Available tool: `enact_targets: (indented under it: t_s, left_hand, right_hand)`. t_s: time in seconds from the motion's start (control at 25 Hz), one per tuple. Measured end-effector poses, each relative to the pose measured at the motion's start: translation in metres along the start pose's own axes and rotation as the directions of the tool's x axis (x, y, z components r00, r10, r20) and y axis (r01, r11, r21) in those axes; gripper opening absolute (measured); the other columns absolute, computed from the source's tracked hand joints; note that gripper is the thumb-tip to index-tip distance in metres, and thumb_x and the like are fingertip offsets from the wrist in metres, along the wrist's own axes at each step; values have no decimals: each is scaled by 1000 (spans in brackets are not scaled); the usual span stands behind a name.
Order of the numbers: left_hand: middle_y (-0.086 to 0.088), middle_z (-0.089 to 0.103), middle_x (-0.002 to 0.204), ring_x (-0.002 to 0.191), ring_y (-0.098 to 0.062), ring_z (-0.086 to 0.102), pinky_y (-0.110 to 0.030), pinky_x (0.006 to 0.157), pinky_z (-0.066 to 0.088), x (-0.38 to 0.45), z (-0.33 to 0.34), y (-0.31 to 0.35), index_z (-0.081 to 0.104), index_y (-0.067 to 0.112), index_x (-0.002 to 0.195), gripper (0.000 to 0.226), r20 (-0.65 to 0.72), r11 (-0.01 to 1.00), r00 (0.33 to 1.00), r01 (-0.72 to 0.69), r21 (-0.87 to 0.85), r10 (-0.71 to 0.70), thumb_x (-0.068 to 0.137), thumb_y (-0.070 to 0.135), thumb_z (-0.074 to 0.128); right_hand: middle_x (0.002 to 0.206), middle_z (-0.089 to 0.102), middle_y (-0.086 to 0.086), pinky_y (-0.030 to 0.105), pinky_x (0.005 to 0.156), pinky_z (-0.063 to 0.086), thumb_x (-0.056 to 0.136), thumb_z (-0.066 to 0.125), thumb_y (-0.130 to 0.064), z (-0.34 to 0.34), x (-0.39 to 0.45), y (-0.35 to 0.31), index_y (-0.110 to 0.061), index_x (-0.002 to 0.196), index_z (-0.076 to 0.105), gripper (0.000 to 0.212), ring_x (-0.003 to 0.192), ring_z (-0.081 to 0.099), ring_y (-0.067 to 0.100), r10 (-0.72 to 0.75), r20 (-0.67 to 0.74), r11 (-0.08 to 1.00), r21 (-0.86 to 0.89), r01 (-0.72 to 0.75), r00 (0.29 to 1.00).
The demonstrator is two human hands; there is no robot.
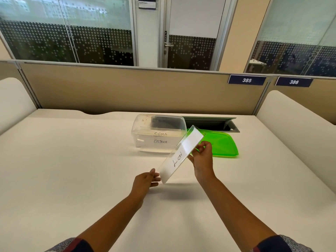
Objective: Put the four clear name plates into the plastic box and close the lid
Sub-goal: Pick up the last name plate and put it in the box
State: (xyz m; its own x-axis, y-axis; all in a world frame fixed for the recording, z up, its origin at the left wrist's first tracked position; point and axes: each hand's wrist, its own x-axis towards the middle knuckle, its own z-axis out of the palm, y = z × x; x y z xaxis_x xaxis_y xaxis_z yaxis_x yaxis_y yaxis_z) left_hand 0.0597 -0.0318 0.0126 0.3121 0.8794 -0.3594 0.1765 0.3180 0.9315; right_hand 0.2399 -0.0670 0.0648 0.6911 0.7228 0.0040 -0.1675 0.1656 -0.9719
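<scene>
A clear name plate [179, 155] marked "LION" hangs tilted above the table, in front of the box. My left hand [145, 180] pinches its near lower end. My right hand [202, 157] grips its right edge near the middle. The clear plastic box [145, 122] stands open at the table's middle back. Inside it lie name plates reading "SIGMA" [160, 134] and "OSTRICH" [160, 141]. The green lid [221, 144] lies flat on the table to the right of the box, partly hidden by the held plate.
A grey cable tray opening [214, 123] is set in the white table [72, 160] behind the lid. A tan partition [118, 90] with number signs 385 and 386 closes the back. White side panels flank the table left and right.
</scene>
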Motion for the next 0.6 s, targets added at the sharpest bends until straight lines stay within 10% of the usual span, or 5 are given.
enact_targets:
  t_s: [0.24, 0.4, 0.6]
  left_hand:
    - [-3, 67, 86, 82, -16, 63, -36, 83, 45, 13, -15, 9, 63, 12, 83, 17, -29, 981, 993, 111, -158, -117, 92, 22, 53]
    - [-2, 65, 84, 78, -18, 62, -33, 74, 47, 26, -32, 26, 62, 15, 80, 12, -43, 971, 997, 47, -234, -59, 90, 19, 56]
    - [-5, 62, 86, 76, -20, 59, -28, 69, 49, 43, -43, 48, 60, 16, 78, 10, -18, 969, 1000, -27, -244, 24, 88, 13, 59]
  right_hand:
    - [99, 51, 11, 41, 84, 51, 84, 52, 15, -8, 2, 2, -21, 139, 29, 70, 90, 58, 22, -51, 165, 990, -122, 71, 985]
    - [81, 70, -2, 23, 63, 55, 90, 43, 6, -14, 16, -6, -15, 92, 64, 30, 78, 63, 13, 11, 30, 999, 45, -13, 999]
    - [85, 64, -1, 24, 55, 51, 88, 51, 0, -22, 34, -13, -13, 89, 67, 20, 75, 59, 14, 119, -29, 993, -7, -119, 993]
